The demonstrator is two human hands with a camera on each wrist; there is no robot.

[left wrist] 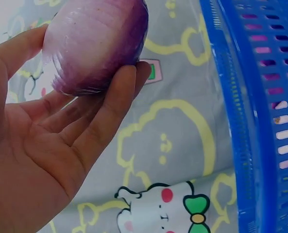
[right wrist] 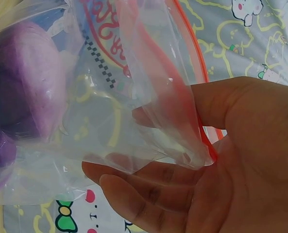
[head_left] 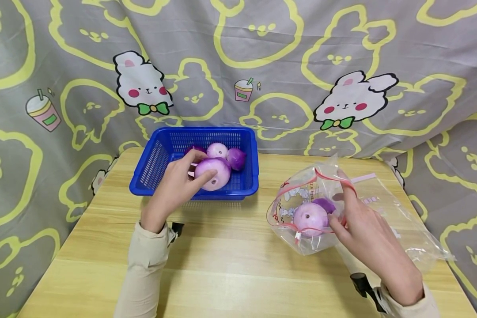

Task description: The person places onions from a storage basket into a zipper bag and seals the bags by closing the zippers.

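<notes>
My left hand (head_left: pixel 176 181) grips a purple onion (head_left: pixel 214 170) between thumb and fingers, over the front of the blue basket (head_left: pixel 244 191). In the left wrist view the held onion (left wrist: pixel 93 43) has a shiny, wrapped-looking surface. Inside the basket lie a pale onion (head_left: pixel 216 150) and darker purple ones, one partly hidden behind my left hand. My right hand (head_left: pixel 367 232) holds the red-edged mouth of a clear zip bag (head_left: pixel 298 245), thumb inside the opening in the right wrist view. A pale onion (head_left: pixel 308 218) and a darker purple one (head_left: pixel 325 204) sit in the bag.
Another clear plastic bag (head_left: pixel 405 216) lies flat on the wooden table (head_left: pixel 222 265), right of the zip bag and partly behind my right hand. A grey curtain (head_left: pixel 278 84) with cartoon prints hangs right behind the table's back edge.
</notes>
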